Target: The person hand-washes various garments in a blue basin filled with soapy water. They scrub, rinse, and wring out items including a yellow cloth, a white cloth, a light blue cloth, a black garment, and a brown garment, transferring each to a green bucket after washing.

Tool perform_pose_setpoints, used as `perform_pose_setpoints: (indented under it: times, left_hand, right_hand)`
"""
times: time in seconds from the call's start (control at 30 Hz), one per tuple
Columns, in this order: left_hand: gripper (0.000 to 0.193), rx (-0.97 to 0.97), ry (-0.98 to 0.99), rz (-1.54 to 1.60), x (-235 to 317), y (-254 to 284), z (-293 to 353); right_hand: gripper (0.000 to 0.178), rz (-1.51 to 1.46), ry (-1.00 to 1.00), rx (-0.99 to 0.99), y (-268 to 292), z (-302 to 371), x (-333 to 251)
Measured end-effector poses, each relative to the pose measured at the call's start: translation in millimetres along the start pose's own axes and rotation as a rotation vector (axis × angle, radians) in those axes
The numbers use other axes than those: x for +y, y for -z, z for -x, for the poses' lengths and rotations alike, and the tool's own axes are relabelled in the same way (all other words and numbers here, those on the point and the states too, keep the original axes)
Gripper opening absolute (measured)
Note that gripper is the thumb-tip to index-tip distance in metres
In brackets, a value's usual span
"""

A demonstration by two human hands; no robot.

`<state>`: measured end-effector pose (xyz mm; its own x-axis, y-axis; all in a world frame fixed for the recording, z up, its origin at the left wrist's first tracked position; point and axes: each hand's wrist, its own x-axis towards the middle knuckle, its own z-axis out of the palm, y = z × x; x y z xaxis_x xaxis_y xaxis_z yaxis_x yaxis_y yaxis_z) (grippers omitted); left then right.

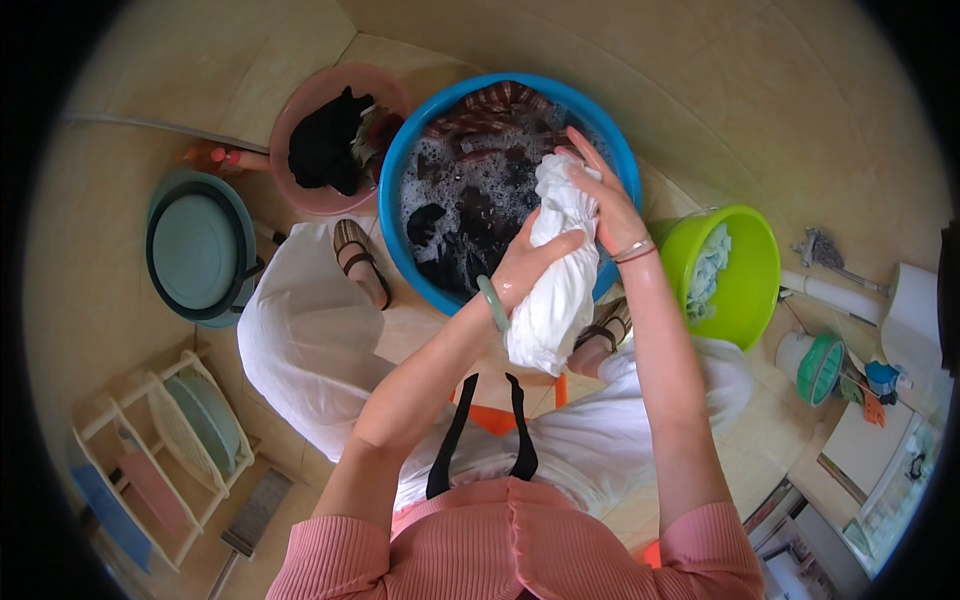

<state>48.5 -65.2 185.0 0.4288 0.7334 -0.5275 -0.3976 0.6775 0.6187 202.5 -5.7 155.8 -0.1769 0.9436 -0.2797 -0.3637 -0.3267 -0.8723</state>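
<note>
White cloth (560,280) partly hides blue tub (389,190); green bucket (757,275) beside.

I am wearing a pink ribbed knit top (455,550), its fine lines running lengthwise and a wavy, ruffled edging (517,515) trailing down the middle. Its short sleeves (335,550) are ending above my elbows. Loose, thin white trousers (300,350) are billowing in soft folds around my legs, and two black straps (524,458) are dangling at my waist. Next to my left hand (527,265), a smooth pale green bangle (490,300) is circling the wrist; by my right hand (612,205), a slim silvery bracelet (633,247) and a thin reddish band (637,256) are sitting together. Brown striped shoes (348,236) with dark straps are covering my toes.
</note>
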Motion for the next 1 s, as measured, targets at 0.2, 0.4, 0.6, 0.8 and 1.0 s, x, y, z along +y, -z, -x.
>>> perform_pose_setpoints:
  times: [0.2, 0.4, 0.6, 0.8, 1.0]
  left_hand:
    - [0.041, -0.405, 0.286, 0.704, -24, 10, -12]
    - [0.046, -0.513, 0.526, 0.971, -22, 15, -19]
    - [0.079, -0.094, -0.018, 0.177, 0, -14, 6]
    - [0.08, 0.036, -0.251, -0.295, -21, -10, -13]
    - [0.084, 0.249, -0.121, -0.654, -27, 1, -23]
  right_hand:
    - [0.091, -0.591, -0.011, -0.159, 27, 15, 38]
    - [0.061, -0.635, 0.052, -0.201, 31, 18, 20]
    - [0.016, 0.038, -0.14, -0.043, 16, 6, -32]
    - [0.011, 0.475, 0.017, -0.049, -15, -6, -29]
    - [0.027, 1.118, 0.186, 0.065, -24, -16, 6]
